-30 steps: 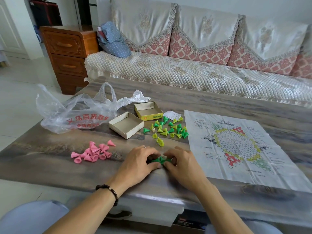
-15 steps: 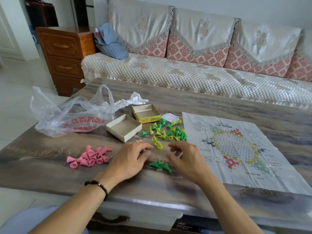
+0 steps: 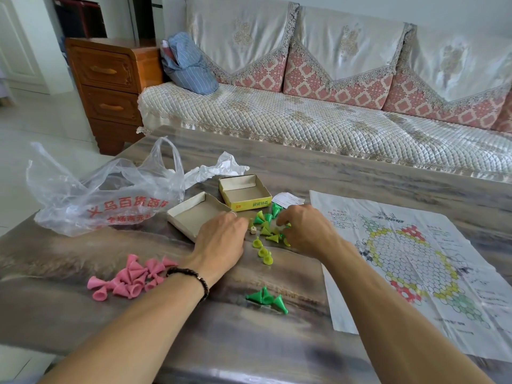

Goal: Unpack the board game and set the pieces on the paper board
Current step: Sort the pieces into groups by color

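Note:
A mixed heap of green and yellow cone pieces [image 3: 264, 227] lies on the table in front of the two box halves. My left hand [image 3: 221, 241] rests palm down at the heap's left edge, fingers stretched toward it. My right hand [image 3: 306, 231] covers the heap's right side with fingers curled down among the cones; whether they pinch one is hidden. A small group of green cones [image 3: 266, 296] lies nearer to me. Several pink cones [image 3: 130, 277] are piled at the left. The paper board [image 3: 415, 261] lies flat at the right with no pieces on it.
An open brown box tray [image 3: 194, 214] and a yellow box half [image 3: 245, 192] sit behind the heap, with a paper slip [image 3: 288, 200] and a small die [image 3: 253, 230] close by. A crumpled plastic bag [image 3: 105, 195] fills the left. A sofa [image 3: 304, 120] runs beyond the table.
Both hands left the small group of green cones near me and reached forward to the mixed green and yellow heap. The green group stays where they set it.

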A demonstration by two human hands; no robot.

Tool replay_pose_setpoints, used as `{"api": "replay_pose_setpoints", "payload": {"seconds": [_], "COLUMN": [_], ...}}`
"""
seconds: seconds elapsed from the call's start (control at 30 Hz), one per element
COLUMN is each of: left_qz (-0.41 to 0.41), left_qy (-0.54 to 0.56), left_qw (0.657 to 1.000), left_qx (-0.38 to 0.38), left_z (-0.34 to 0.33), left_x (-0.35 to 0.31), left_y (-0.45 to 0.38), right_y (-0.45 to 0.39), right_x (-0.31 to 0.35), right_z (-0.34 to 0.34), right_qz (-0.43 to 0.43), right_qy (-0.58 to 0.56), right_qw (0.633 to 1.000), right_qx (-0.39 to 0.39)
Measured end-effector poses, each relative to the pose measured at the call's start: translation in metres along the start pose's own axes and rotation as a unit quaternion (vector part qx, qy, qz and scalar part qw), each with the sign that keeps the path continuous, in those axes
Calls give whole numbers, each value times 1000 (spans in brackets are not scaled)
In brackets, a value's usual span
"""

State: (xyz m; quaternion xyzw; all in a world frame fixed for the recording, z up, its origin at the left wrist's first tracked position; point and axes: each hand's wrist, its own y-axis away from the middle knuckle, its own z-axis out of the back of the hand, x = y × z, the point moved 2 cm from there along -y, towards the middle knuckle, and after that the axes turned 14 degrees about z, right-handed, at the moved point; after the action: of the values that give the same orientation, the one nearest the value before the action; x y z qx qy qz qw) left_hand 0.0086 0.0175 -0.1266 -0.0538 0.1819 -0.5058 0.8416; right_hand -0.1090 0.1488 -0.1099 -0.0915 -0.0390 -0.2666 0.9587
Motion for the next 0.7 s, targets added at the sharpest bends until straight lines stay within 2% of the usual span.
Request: {"api": "replay_pose_setpoints", "payload": {"seconds": [0.2,0.33,0.53,0.7], "left_qz": [16,17,1,-3], "left_qy": [136,174,80,56], "left_qw": [990,985,994,995], "left_qx": [-24,-11,76,85], "left_z": [-2,-3,-13,-20], "left_x": [6,-4,-23,-20], "left_y": [-10,-29,-61,-69], "right_y": [-14,-21,-22,-24], "right_x": [-2,-8,-13,-11], "right_z": [-7,-6,-5,-7], "right_qz": [-10,-38,-45,-17], "right_qy": [-29,-58,-74,-70], "right_qw": [999,995,994,997], "right_qx": [30,76,61,-11]}}
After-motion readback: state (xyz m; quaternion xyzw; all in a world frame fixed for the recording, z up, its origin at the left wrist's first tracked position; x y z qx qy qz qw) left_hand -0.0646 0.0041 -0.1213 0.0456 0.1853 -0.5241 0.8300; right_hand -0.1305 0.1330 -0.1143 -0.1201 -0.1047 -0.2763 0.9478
